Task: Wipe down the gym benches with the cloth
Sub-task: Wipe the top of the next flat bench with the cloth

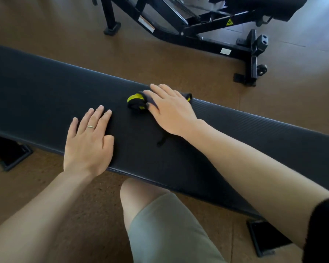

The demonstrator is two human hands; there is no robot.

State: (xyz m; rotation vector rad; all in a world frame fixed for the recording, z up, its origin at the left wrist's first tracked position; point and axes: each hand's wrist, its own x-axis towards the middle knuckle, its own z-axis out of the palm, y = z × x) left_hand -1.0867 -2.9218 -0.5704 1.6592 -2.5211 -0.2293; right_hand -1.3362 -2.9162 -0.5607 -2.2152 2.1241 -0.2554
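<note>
Flat black padded desk (46, 88) ran across the view, a gym bench by the task. Right hand (169, 111) lay over a dark cloth with yellow trim (136, 101), fingers fairly straight and spread, palm pressing it flat against the pad near the far edge. The cloth was bunched, part showing beyond the fingertips, part at the far side of the hand; a thin dark strand (162, 140) trailed on the pad below the wrist, likely part of it. No pinch visible: the hand pressed rather than gripped, which suits sliding a rag along a surface.

Left hand (89, 139) rested flat on the pad near its front edge, fingers straight and spread, holding nothing; ring on one finger. Probably bracing body weight while the other arm reaches.

Person's knee in light shorts (160, 224) stood close beside the front edge. A second adjustable bench frame (198, 31) stood on the brown floor (46, 31) behind, apart, apparently not yet being wiped.
</note>
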